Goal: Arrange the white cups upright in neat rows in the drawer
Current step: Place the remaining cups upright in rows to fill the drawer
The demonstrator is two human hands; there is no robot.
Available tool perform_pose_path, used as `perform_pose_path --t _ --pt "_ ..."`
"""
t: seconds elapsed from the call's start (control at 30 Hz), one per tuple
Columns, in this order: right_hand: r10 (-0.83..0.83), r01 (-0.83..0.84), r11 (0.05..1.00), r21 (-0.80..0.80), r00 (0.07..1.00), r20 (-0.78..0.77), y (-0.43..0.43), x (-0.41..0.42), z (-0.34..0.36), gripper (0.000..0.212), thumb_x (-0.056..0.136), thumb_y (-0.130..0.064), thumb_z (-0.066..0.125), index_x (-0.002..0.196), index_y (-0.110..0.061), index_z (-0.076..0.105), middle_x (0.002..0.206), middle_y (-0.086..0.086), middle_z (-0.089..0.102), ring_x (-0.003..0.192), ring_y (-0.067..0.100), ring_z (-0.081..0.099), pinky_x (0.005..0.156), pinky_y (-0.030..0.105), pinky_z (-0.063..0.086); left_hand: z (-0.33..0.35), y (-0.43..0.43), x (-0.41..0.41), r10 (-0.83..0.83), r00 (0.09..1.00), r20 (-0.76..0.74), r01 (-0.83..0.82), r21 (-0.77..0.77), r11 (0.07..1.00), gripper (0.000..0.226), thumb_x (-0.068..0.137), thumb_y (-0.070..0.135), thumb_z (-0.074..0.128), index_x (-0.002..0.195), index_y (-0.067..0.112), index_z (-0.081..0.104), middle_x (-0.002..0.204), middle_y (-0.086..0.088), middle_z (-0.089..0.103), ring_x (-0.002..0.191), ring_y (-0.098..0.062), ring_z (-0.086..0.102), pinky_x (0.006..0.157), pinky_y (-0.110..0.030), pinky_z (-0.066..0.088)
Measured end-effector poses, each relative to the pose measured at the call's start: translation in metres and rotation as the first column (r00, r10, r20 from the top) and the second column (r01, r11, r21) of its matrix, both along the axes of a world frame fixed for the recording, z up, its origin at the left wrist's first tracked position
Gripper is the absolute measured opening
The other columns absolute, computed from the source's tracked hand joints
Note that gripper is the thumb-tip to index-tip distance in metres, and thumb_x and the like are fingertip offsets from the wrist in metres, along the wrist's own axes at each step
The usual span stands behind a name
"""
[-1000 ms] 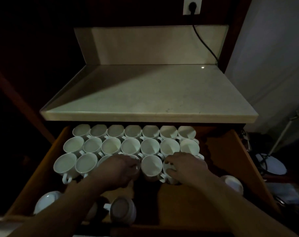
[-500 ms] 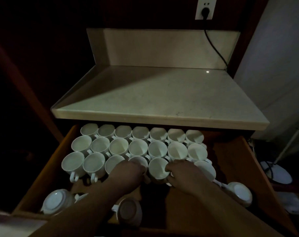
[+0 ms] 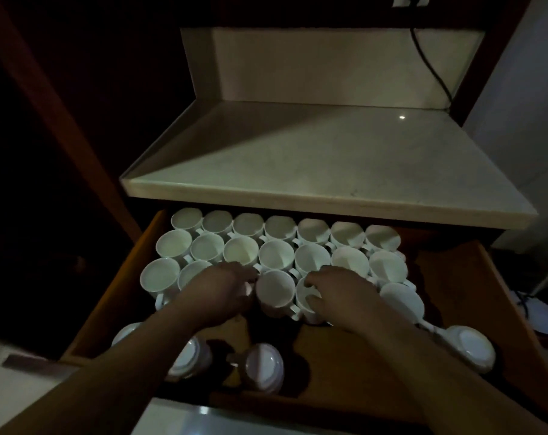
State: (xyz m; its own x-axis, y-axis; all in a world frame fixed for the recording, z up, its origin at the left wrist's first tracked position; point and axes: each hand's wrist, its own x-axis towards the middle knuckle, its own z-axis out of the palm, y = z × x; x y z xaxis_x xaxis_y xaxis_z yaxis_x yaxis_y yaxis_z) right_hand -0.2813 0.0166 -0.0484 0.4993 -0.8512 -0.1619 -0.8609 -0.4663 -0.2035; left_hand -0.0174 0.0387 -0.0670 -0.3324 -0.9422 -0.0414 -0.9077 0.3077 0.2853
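Note:
The open wooden drawer [image 3: 344,368] holds several white cups standing upright in rows [image 3: 275,252] at its back. My left hand [image 3: 219,290] rests over a front-row cup that it hides almost wholly, fingers curled on it. Between my hands stands an upright cup [image 3: 275,290]. My right hand [image 3: 338,296] grips the rim of the cup [image 3: 307,304] just right of that one. Upside-down cups lie near the drawer's front: one at the middle [image 3: 263,367], one under my left forearm [image 3: 189,359], one at the right [image 3: 468,345].
A pale stone counter [image 3: 313,158] overhangs the back row of cups. A black cable [image 3: 429,64] runs down the wall behind it. The drawer's right third [image 3: 448,277] shows bare wood. A white round object [image 3: 545,315] sits on the floor to the right.
The view has shifted left and downward. Both hands stay on the front-row cups, nudged slightly toward the back rows; the cup under my right hand now sits closer to its neighbours.

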Motion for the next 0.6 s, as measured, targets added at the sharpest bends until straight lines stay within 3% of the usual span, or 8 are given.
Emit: perform_pose_path --t 0.1,0.23,0.33,0.47,0.6 --pt "0.001 -0.002 0.999 0.039 1.000 0.020 0.002 0.040 -0.002 0.039 0.095 -0.042 0.057 0.131 -0.030 0.062 0.128 0.003 0.062 0.114 0.025 0.062 0.091 0.040 0.053 0.006 0.000 0.035 -0.077 0.996 0.049 0.077 0.010 0.997 0.016 0.079 0.037 0.064 0.094 0.041 0.062 0.086 0.012 0.067 0.076 -0.004 0.063 0.066 -0.033 0.056" --pt "-0.042 0.043 0.998 0.039 0.999 -0.017 0.008 0.080 -0.006 0.035 0.084 -0.048 0.053 0.117 -0.037 0.063 0.117 -0.004 0.065 0.104 0.021 0.065 0.083 0.045 0.057 -0.010 -0.009 0.062 -0.203 0.954 0.222 0.219 -0.049 0.975 0.022 0.073 0.041 0.057 0.089 0.029 0.066 0.090 0.002 0.067 0.084 -0.020 0.064 0.072 -0.036 0.052" --pt "-0.079 0.082 0.995 0.060 0.996 -0.047 0.009 0.096 -0.010 0.025 0.078 -0.049 0.049 0.096 -0.034 0.058 0.102 -0.006 0.065 0.093 0.021 0.067 0.077 0.044 0.058 -0.011 -0.014 0.063 -0.325 0.889 0.322 0.370 -0.087 0.925 0.021 0.075 0.043 0.053 0.082 0.029 0.066 0.079 0.003 0.064 0.074 -0.022 0.062 0.065 -0.034 0.050" --pt "-0.120 0.124 0.991 0.044 0.988 -0.098 0.011 0.107 -0.012 0.021 0.085 -0.042 0.053 0.099 -0.030 0.063 0.100 -0.002 0.067 0.091 0.022 0.066 0.078 0.038 0.055 -0.007 -0.010 0.061 -0.372 0.868 0.330 0.446 -0.183 0.876 0.012 0.073 0.042 0.065 0.078 0.031 0.071 0.073 0.008 0.066 0.063 -0.014 0.063 0.056 -0.025 0.033" --pt "-0.157 0.160 0.987 0.018 0.981 -0.110 0.012 0.109 -0.018 0.022 0.083 -0.044 0.051 0.092 -0.027 0.062 0.090 -0.002 0.067 0.083 0.021 0.066 0.074 0.040 0.056 -0.020 -0.014 0.051 -0.393 0.891 0.228 0.430 -0.145 0.891 0.015 0.088 0.035 0.059 0.093 0.024 0.068 0.094 0.002 0.069 0.082 -0.022 0.066 0.069 -0.033 0.040"
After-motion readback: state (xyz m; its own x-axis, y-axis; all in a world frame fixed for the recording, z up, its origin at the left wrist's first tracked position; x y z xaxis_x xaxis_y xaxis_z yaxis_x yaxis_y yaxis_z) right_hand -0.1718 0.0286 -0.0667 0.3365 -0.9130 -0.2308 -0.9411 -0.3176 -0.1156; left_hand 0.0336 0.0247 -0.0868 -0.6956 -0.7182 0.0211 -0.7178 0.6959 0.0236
